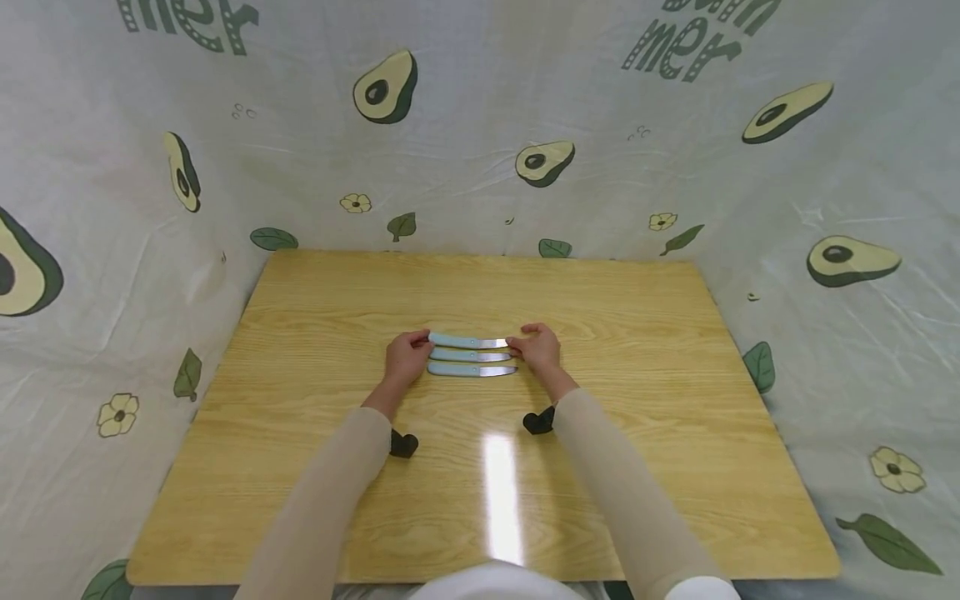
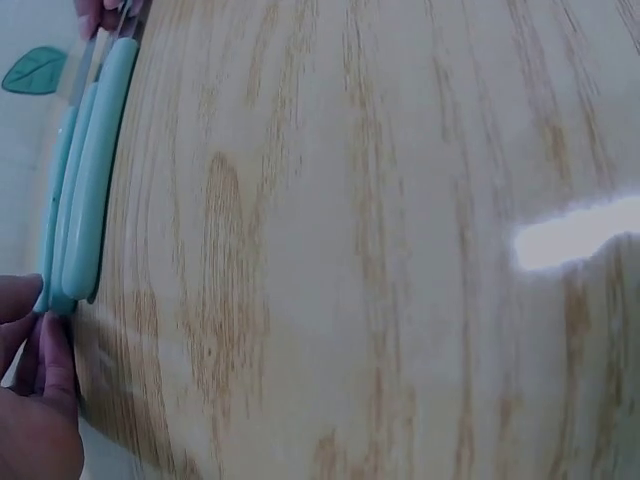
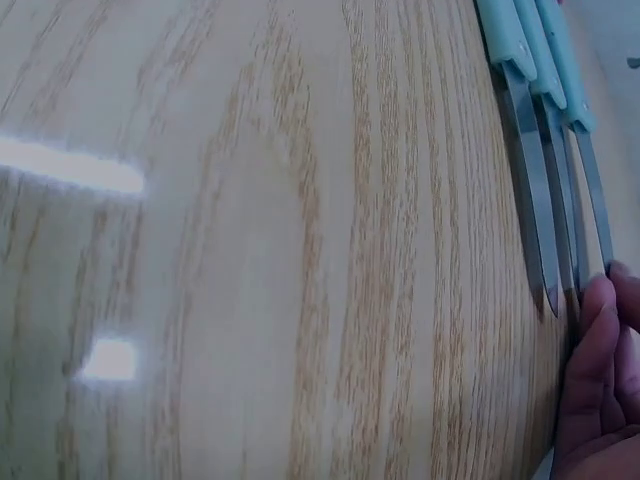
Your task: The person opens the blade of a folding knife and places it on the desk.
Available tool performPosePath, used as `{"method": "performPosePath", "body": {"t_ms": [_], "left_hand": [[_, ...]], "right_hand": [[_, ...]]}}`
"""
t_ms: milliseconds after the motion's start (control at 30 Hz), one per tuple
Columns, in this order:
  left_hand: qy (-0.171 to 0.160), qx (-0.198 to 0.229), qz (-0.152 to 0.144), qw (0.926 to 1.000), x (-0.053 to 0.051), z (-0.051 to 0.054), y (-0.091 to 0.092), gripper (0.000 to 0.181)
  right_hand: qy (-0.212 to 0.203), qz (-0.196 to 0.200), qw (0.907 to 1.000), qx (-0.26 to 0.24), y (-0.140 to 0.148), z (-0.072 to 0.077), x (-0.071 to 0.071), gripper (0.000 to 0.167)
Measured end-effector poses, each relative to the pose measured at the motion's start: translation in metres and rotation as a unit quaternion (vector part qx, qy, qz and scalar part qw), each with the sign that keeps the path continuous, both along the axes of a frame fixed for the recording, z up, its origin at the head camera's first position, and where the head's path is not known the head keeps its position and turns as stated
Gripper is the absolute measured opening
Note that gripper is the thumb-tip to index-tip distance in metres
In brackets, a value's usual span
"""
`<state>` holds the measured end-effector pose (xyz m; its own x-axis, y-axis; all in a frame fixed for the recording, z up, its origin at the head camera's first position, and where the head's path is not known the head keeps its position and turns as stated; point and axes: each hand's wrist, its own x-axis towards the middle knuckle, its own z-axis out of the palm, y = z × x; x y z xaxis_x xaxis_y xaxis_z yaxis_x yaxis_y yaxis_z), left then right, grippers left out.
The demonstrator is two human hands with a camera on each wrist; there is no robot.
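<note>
Three table knives with mint-blue handles lie side by side across the wooden table, handles to the left and blades to the right. My left hand (image 1: 407,357) pinches the handle end of the farthest knife (image 1: 453,340). At its blade tip, my right hand (image 1: 540,348) holds it between thumb and finger. The middle knife (image 1: 450,355) and the nearest knife (image 1: 453,369) lie just in front of it. In the left wrist view the left fingers (image 2: 58,365) are close to the middle handle too; whether they touch it I cannot tell.
The wooden table (image 1: 330,500) has a bright light reflection near its front. A pale curtain (image 1: 465,108) printed with avocados and leaves surrounds its back and sides. Black wrist mounts (image 1: 403,445) show beside both sleeves.
</note>
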<state>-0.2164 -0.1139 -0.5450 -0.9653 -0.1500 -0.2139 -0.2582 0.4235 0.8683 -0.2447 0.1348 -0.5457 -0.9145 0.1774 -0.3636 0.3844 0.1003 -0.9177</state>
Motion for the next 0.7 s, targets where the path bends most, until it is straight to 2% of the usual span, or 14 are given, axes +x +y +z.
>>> {"method": "performPosePath", "body": {"t_ms": [133, 300, 433, 600, 700], "left_hand": [[0.002, -0.009, 0.0, 1.0, 0.0016, 0.0001, 0.0003, 0.037], [-0.001, -0.005, 0.002, 1.0, 0.0026, -0.0014, 0.0012, 0.038], [0.0, 0.006, 0.006, 1.0, 0.0028, -0.0018, 0.0007, 0.039], [0.019, 0.013, 0.016, 0.9996, 0.0051, -0.0003, -0.0004, 0.038], [0.019, 0.024, 0.021, 0.9993, 0.0061, -0.0015, -0.0022, 0.039]], "right_hand": [[-0.004, 0.001, 0.9999, 0.016, 0.0, -0.0005, -0.0016, 0.042], [-0.002, 0.014, 0.995, 0.099, 0.0016, -0.0019, -0.001, 0.043], [0.002, 0.023, 0.9905, 0.135, 0.0026, -0.003, -0.0002, 0.043], [0.007, 0.026, 0.989, 0.145, 0.0027, -0.0037, 0.0012, 0.043], [0.01, 0.025, 0.9924, 0.12, 0.0047, -0.0041, 0.0031, 0.045]]}}
